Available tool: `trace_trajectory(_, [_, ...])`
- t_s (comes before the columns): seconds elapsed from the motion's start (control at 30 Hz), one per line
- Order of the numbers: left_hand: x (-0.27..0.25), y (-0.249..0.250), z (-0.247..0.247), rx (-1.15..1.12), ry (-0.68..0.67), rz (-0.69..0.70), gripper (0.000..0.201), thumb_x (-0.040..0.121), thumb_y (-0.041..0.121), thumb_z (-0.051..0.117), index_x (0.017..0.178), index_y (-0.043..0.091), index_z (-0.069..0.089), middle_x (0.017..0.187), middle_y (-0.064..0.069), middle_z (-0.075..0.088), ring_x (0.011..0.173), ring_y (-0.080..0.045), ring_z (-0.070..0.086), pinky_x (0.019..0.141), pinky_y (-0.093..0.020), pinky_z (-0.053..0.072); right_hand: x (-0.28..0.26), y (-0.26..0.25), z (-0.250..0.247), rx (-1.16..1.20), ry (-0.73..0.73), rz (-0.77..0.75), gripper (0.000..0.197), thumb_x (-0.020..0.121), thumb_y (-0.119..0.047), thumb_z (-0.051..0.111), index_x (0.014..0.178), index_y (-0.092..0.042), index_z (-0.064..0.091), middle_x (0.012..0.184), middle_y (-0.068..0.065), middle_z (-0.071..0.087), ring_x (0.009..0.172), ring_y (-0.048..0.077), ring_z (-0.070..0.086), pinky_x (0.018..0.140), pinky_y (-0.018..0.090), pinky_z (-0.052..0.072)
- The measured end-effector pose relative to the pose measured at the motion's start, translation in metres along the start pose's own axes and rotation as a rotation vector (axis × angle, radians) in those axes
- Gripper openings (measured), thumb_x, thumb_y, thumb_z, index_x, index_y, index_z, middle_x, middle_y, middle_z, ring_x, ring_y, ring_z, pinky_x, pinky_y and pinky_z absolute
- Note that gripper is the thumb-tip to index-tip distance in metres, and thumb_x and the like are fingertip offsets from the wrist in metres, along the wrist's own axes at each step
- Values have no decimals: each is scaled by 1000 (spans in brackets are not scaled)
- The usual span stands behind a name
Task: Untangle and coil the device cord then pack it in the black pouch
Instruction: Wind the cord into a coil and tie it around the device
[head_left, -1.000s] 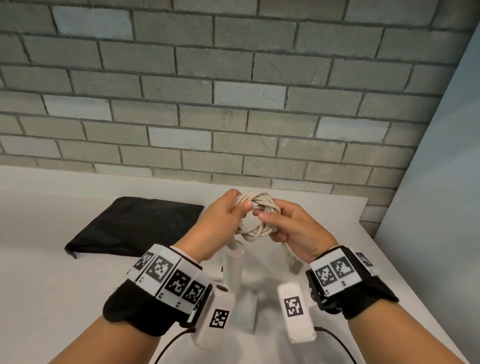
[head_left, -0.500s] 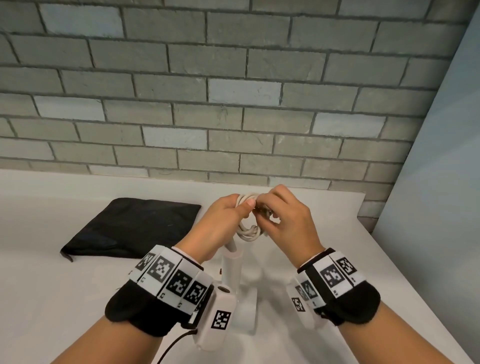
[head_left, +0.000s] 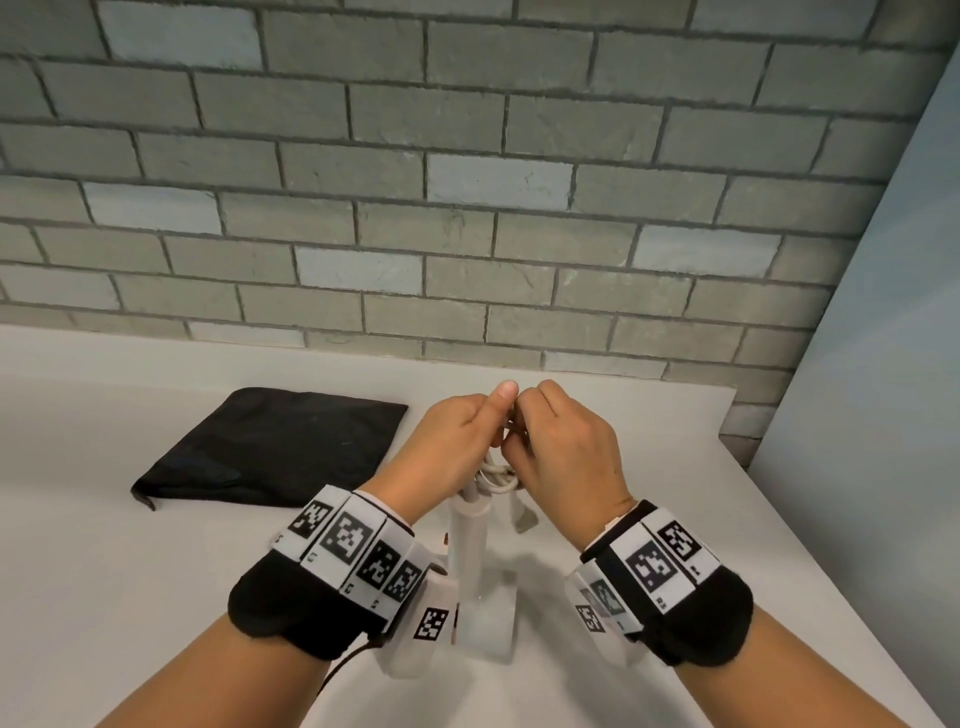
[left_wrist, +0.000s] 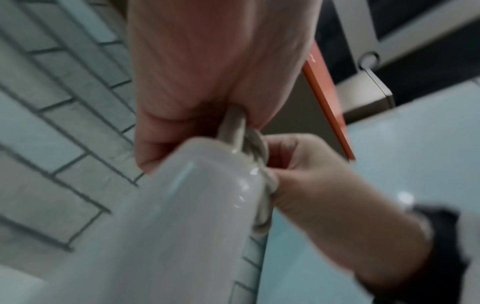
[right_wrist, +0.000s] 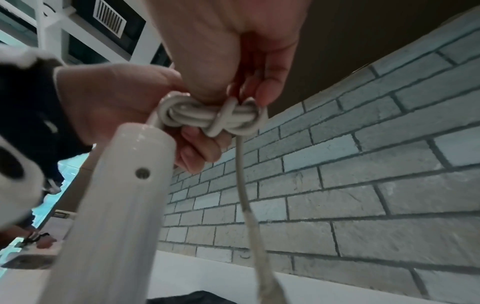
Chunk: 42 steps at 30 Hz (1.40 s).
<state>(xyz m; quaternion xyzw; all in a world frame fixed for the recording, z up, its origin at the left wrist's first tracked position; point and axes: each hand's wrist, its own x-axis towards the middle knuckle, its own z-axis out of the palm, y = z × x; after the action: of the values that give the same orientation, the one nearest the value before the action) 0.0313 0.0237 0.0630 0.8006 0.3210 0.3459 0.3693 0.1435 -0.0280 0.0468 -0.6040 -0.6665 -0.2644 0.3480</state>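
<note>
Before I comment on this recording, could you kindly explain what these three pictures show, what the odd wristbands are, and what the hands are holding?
No machine here: a person works with two bare hands. The black bands with square patterned tags are worn on the wrists, and each wrist carries a small camera.

The big picture comes from a camera on the person's head, looking down at a white table before a brick wall. The other two look up along each hand from the wrist, so they seem tilted and close.

On the table lies a flat black pouch. The left hand and right hand are raised together, fingers curled round a bundled white cord. A white device hangs from it, and one loose cord end dangles down. The cord looks wrapped and knotted, not yet packed.
</note>
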Motion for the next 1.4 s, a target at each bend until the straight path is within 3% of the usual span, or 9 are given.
trace_trajectory(0.13, [2,-2,-1,57,37,28,50,94,46,27,54,21,44,58,4,48,49,-13,47,45,-11,38,5,-3,-12,149,-213,78,12,74,0,54,84,-6,53,76,4,57,59,25,54,52,31,39])
trace_trajectory(0.27, [5,-2,-2,207,63,120,42,95,38,29,60,22,46,63,8,46,59,-5,44,57,-6,36,5,0,-27,394,-234,182,9,76,-5,56,81,-11,52,68,2,58,62,22,54,60,36,46])
trace_trajectory(0.4, [4,-1,5,312,107,194,41,96,34,30,69,10,51,67,1,45,62,-12,44,58,-21,28,9,2,-34,603,-364,374,13,79,-6,57,82,-16,49,64,6,54,60,17,50,59,30,44])
trace_trajectory(0.57, [3,0,14,391,180,258,45,97,30,31,82,-2,58,76,-9,47,70,-20,46,62,-23,28,17,14,-39,936,-460,600,25,76,8,55,82,-14,47,60,6,47,62,21,45,56,25,40])
trace_trajectory(0.77, [5,-4,7,341,312,220,42,97,26,34,81,-3,59,73,-9,46,69,-19,43,61,-20,23,1,22,-30,584,-270,454,16,80,-18,65,66,-11,62,57,4,57,54,17,51,56,28,42])
trace_trajectory(0.93, [8,-4,10,411,340,163,45,97,30,29,86,-2,59,78,-7,46,70,-18,42,63,-20,24,0,11,-31,929,-208,498,20,91,-16,50,74,-9,59,73,7,65,64,10,60,64,26,55])
trace_trajectory(1.13, [7,-1,14,443,312,182,44,98,29,28,93,-2,59,81,-6,45,70,-16,42,65,-17,24,8,-4,-31,1125,-76,577,32,92,-33,45,67,-13,53,58,5,46,51,14,44,45,23,41])
trace_trajectory(1.27, [10,-8,6,354,349,132,47,98,30,26,89,-2,60,79,-8,50,73,-19,46,60,-21,24,3,2,-32,1350,-245,441,13,87,-16,55,97,-16,64,77,-4,63,77,11,58,72,19,48])
trace_trajectory(1.4, [10,-9,6,294,341,137,46,97,32,29,80,1,59,76,-8,52,73,-22,50,63,-25,29,1,6,-35,1147,-137,337,22,94,-9,42,103,-7,63,56,-7,51,58,11,51,64,17,46])
